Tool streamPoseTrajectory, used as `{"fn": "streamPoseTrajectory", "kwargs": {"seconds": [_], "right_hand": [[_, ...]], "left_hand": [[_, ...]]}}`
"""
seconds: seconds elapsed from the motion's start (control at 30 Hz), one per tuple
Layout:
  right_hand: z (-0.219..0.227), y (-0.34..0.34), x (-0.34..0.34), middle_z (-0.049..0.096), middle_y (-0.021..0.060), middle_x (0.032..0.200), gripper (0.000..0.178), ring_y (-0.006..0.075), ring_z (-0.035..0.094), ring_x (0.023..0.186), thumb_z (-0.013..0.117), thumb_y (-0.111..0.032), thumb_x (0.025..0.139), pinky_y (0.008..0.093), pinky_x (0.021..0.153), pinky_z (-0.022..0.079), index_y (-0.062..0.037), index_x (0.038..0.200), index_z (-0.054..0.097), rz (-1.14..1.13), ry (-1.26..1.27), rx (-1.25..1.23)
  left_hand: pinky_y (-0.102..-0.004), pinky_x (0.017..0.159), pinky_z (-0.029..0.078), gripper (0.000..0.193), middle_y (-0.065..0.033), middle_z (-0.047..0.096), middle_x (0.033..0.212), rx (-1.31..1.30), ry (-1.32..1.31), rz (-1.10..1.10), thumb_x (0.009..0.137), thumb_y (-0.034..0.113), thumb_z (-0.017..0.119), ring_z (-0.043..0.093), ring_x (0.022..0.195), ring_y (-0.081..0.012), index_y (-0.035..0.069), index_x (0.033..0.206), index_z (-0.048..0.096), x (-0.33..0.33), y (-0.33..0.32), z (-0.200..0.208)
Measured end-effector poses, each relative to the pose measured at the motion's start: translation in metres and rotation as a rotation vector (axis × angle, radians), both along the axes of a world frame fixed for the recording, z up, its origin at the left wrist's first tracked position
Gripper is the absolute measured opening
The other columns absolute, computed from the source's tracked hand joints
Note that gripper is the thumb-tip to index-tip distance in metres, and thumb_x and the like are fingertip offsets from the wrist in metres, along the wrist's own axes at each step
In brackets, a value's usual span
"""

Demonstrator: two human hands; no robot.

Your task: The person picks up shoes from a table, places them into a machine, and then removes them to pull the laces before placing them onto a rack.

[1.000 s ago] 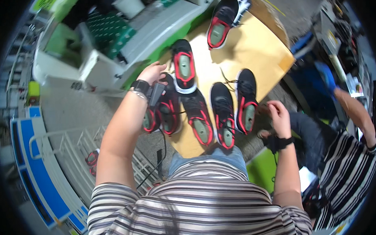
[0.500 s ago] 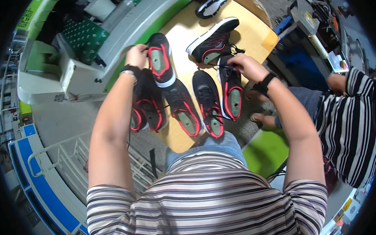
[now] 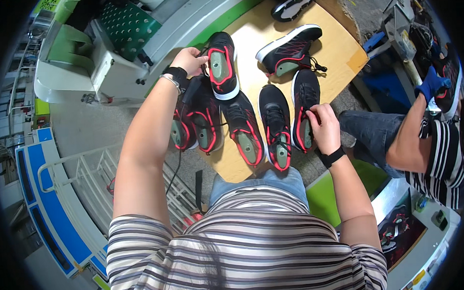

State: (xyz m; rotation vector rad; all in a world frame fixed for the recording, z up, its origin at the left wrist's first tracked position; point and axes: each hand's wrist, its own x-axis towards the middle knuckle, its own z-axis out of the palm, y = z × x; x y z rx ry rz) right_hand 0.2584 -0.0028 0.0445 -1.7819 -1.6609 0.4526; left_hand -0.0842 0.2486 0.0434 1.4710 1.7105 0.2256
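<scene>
Several black sneakers with red trim and green-grey insoles sit on a pale wooden table (image 3: pixel 244 57). My left hand (image 3: pixel 189 61) is closed at the side of a sneaker (image 3: pixel 219 66) lying over its neighbours, thumb against its collar. My right hand (image 3: pixel 325 125) has its fingers pinched at the collar of the rightmost near sneaker (image 3: pixel 305 88); whether a lace is between them is hidden. Beside that one stands another laced sneaker (image 3: pixel 272 105), its lace ends lying over the insole. Further left are a sneaker (image 3: pixel 237 114) and a partly covered sneaker (image 3: pixel 204 102).
Farther back a sneaker (image 3: pixel 292 47) lies on its side, with another sneaker (image 3: pixel 292 6) beyond. A white and green machine (image 3: pixel 112 72) borders the table's left; a white metal rack (image 3: pixel 90 175) stands below. At right, a co-worker's blue-gloved hand (image 3: pixel 434 81) holds a shoe.
My right hand has moved from the laces of the rightmost near sneaker down to its collar. My left thumb now lies over its sneaker's edge. The view has shifted, and the co-worker's gloved hand has appeared.
</scene>
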Motion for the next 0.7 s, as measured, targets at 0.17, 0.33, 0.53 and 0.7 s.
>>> {"fn": "streamPoseTrajectory", "kwargs": {"seconds": [0.17,0.33,0.53,0.7], "right_hand": [[-0.008,0.000,-0.003,0.060,0.0133,0.087,0.009,0.0333,0.060,0.083,0.068,-0.009,0.086,0.0413,0.074,0.050,-0.0024,0.089,0.063,0.015,-0.173,0.105],[-0.004,-0.017,-0.009,0.063,0.0125,0.094,0.012,0.0321,0.062,0.089,0.067,-0.010,0.087,0.0400,0.079,0.050,-0.0028,0.096,0.067,-0.020,-0.250,0.109],[-0.009,-0.024,-0.008,0.066,0.0117,0.109,0.023,0.0318,0.063,0.099,0.064,-0.015,0.090,0.0411,0.087,0.049,-0.0029,0.110,0.068,-0.069,-0.293,0.058],[-0.002,-0.025,-0.016,0.062,0.0123,0.121,0.039,0.0300,0.057,0.115,0.064,-0.020,0.090,0.0401,0.092,0.045,-0.0040,0.125,0.061,-0.054,-0.314,-0.066]], "left_hand": [[-0.0379,0.080,0.052,0.024,-0.0192,0.070,0.093,0.606,0.040,-0.254,0.089,0.015,0.066,0.069,0.086,-0.0310,-0.001,0.106,0.070,0.017,-0.028,0.029],[-0.0391,0.088,0.048,0.030,-0.0205,0.061,0.101,0.629,0.130,-0.485,0.090,-0.001,0.055,0.061,0.098,-0.0348,0.000,0.118,0.066,0.018,-0.045,0.017],[-0.0367,0.077,0.051,0.026,-0.0186,0.064,0.087,0.577,0.102,-0.461,0.084,0.000,0.064,0.065,0.081,-0.0301,0.002,0.110,0.067,0.030,-0.019,0.021],[-0.0414,0.080,0.050,0.023,-0.0165,0.063,0.091,0.799,0.230,-0.407,0.078,0.008,0.075,0.064,0.094,-0.0348,0.003,0.097,0.063,0.041,0.014,0.011]]}}
